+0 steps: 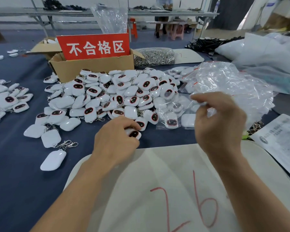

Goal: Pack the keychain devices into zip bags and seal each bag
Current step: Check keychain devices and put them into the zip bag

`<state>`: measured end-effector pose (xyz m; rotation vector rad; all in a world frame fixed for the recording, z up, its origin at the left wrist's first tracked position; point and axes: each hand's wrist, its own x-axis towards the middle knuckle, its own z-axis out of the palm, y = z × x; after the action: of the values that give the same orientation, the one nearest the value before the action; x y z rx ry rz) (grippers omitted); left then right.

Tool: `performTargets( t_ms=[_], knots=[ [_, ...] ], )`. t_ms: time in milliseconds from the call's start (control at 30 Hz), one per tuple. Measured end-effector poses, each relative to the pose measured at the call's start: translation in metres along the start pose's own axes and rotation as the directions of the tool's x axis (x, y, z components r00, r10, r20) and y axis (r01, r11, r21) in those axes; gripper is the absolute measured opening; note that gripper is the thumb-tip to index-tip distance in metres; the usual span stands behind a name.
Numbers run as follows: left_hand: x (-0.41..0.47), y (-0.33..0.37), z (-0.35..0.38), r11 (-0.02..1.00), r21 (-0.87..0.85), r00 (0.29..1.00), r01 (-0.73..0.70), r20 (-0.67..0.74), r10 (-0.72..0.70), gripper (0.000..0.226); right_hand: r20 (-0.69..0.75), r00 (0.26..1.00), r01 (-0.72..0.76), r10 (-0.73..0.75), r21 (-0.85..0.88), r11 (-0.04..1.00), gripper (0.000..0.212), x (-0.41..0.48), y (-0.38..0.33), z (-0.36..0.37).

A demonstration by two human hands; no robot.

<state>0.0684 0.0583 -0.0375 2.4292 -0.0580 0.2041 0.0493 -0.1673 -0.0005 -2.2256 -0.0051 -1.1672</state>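
The left hand [117, 139] is closing its fingers [132, 125] around a white rounded-square plastic keychain device with a dark oval face [134, 133], at the near edge of the pile on the blue-covered counter [15, 173]. The right hand [219, 124] is raised, its fingers [197, 97] pinching a clear thin plastic zip bag [177, 104].

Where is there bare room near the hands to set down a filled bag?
Free: the white tray with the red "26" below both hands, and bare blue cloth left of it, bordered by a few loose white devices. Crowded: the heap of white keychain devices ahead of the left hand and the clear bags beyond the right hand.
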Motion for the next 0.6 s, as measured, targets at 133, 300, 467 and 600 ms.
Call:
performTargets(
  t_ms=[133, 300, 467, 600],
  knots=[
    [0.002, 0.0, 0.0, 0.993, -0.115, 0.999, 0.031, 0.014, -0.03, 0.038, 0.428, 0.896, -0.21, 0.119, 0.174, 0.962, 0.038, -0.021, -0.017, 0.017],
    [0.005, -0.003, -0.003, 0.993, -0.121, 0.999, 0.009, 0.052, -0.002, 0.042, 0.675, 0.705, -0.333, 0.219, 0.042, 0.942, 0.036, -0.033, -0.02, 0.035],
    [0.004, -0.003, 0.002, 0.985, -0.162, 0.998, 0.054, -0.034, -0.061, 0.025, 0.722, 0.652, -0.373, 0.234, 0.037, 0.927, 0.03, -0.036, -0.022, 0.042],
    [-0.001, -0.001, 0.009, 0.999, 0.0, 0.999, -0.047, -0.019, 0.047, 0.021, 0.741, 0.639, -0.364, 0.206, 0.055, 0.93, 0.033, -0.035, -0.022, 0.042]
  ],
)
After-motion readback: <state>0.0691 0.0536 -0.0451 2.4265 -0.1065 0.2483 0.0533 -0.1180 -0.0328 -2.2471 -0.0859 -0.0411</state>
